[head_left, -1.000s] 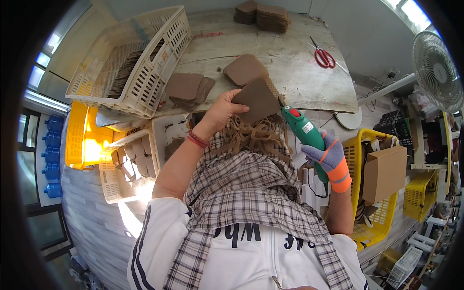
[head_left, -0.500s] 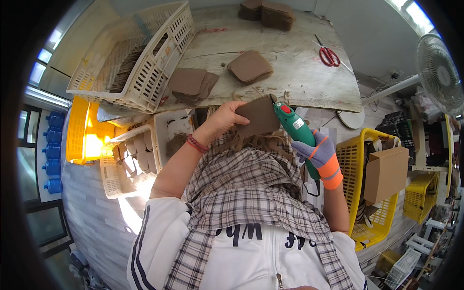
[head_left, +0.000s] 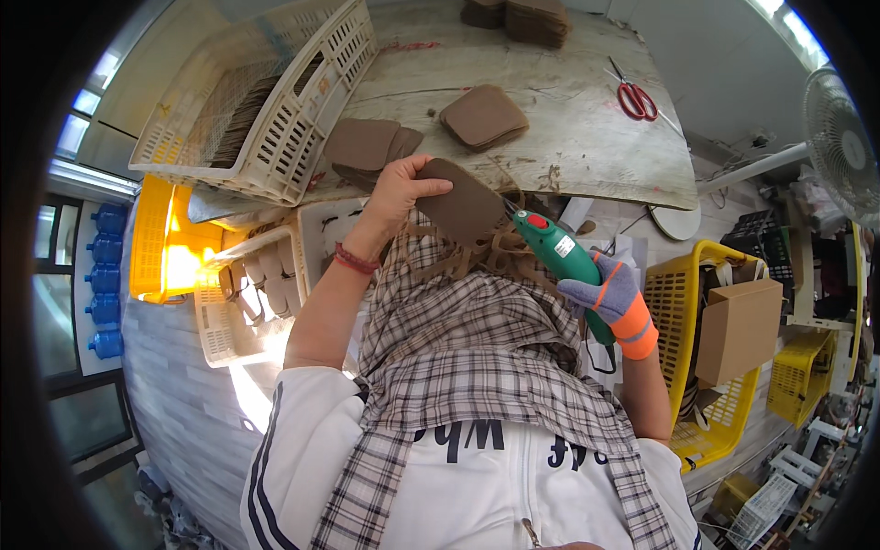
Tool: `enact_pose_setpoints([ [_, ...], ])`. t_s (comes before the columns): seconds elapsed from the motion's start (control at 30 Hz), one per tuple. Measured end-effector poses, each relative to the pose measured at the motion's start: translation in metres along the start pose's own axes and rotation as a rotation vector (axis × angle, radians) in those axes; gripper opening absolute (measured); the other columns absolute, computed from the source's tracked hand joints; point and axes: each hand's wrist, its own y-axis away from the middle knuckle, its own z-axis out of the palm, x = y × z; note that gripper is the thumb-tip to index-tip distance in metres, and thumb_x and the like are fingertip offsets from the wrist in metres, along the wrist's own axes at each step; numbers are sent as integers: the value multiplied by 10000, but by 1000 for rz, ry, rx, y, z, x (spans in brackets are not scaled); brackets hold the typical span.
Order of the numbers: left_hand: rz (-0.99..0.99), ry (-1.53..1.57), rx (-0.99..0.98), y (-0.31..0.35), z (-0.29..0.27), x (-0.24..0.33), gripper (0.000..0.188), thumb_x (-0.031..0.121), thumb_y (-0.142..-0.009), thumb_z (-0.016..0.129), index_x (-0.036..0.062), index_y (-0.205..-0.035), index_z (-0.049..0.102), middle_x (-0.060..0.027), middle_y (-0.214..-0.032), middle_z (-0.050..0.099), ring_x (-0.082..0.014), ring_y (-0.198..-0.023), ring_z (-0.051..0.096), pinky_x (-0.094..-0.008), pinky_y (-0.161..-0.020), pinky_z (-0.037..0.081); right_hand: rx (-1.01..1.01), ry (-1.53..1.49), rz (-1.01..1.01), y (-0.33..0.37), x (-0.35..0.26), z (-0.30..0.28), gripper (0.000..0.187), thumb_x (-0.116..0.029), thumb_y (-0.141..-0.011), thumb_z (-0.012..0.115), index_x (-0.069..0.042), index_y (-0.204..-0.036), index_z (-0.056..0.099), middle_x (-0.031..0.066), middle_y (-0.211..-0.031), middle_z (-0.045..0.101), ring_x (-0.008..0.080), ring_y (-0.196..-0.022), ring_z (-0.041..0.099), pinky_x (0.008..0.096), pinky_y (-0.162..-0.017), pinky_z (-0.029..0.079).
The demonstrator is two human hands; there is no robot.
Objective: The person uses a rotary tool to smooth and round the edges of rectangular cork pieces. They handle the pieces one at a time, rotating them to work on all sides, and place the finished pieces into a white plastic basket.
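My bare left hand (head_left: 400, 197) pinches the corner of a flat brown rounded piece (head_left: 465, 207), thumb on top, holding it tilted above my lap. In my gloved right hand (head_left: 600, 291) is a green handheld electric cutter (head_left: 555, 245) with a red switch. Its tip meets the right edge of the brown piece, where a thin strip hangs. Narrow brown offcuts (head_left: 486, 257) lie in my lap on the checked apron (head_left: 458, 321). On the table, just beyond my hands, rest two stacks of similar pieces, a left stack (head_left: 367, 142) and a middle stack (head_left: 483, 117).
A white crate (head_left: 302, 119) with brown pieces stands on the table's left. Red-handled scissors (head_left: 636, 99) lie at the right, with more stacks (head_left: 536, 23) at the far edge. Beside me are a yellow basket (head_left: 674, 312) holding a cardboard box (head_left: 741, 330), and a fan (head_left: 839, 137).
My left hand has moved left and up, turning the brown piece so it slants down to the right. The cutter tip has shifted slightly left and down along its edge.
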Motion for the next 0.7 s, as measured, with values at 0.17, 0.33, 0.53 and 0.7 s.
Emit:
enact_pose_setpoints([
  [0.17,-1,62,20,0,0,-8,197,-23,-798,646,-3,-993,630,-46,-906,677,-98,-781,632,-236,-729,519,-11,29,-3,0,4,4,459,-276,-705,813,16,-989,601,37,-701,630,61,-591,576,206,-527,461],
  [0.33,-28,45,6,1,4,-14,179,-8,-793,653,-4,-971,637,-41,-873,675,-96,-759,629,-232,-700,514,28,62,-67,-5,16,12,448,-289,-702,813,6,-975,614,26,-695,639,54,-615,593,201,-552,474],
  [0.53,-61,-55,-64,3,8,-17,155,11,-791,665,8,-945,642,-22,-850,669,-83,-749,616,-227,-692,502,43,78,-71,-5,16,18,455,-304,-702,812,0,-978,617,15,-679,626,45,-586,566,207,-532,466],
  [0.7,-101,-136,-117,8,16,-13,144,20,-779,675,20,-920,649,-6,-830,661,-68,-742,600,-218,-688,487,29,84,-46,-5,4,23,453,-312,-704,811,0,-968,615,10,-663,606,44,-545,531,211,-493,435],
])
